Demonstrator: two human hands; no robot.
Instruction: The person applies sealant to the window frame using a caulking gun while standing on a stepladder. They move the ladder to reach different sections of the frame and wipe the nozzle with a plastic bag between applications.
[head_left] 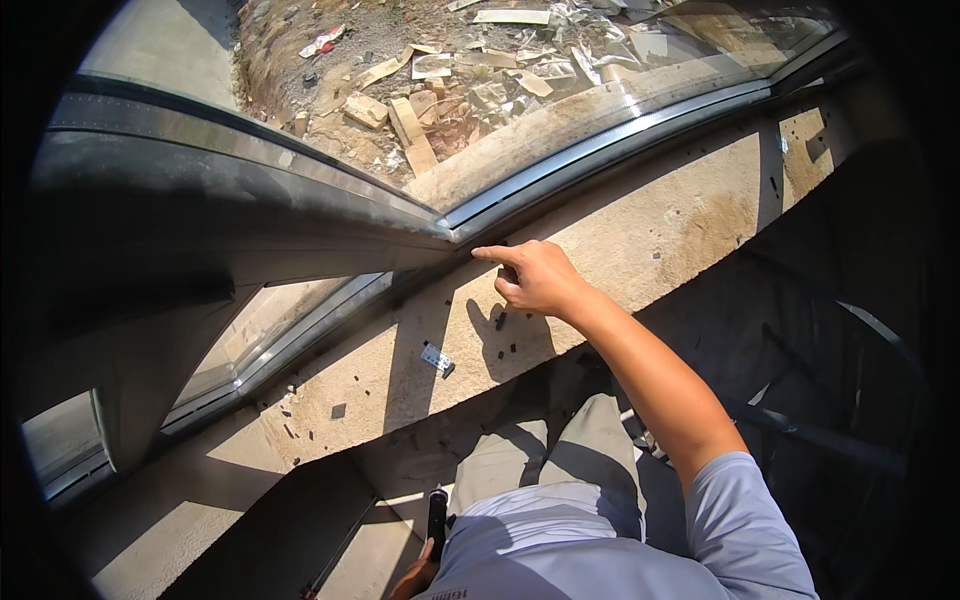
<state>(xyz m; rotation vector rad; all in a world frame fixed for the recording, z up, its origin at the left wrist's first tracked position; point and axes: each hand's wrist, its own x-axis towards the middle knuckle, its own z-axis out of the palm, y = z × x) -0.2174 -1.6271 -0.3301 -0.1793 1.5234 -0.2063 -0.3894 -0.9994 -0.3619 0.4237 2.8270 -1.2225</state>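
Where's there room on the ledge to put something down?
On the ledge, between the right hand and the brown stain, apart from small specks. It's crowded around the white piece and the dark bits further left.

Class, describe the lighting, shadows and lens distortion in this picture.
Head view: in hard sunlight, the right hand casts a crisp shadow on the pale ledge; same view, the window frame curves with fisheye distortion, and the lower right sinks into deep shade.
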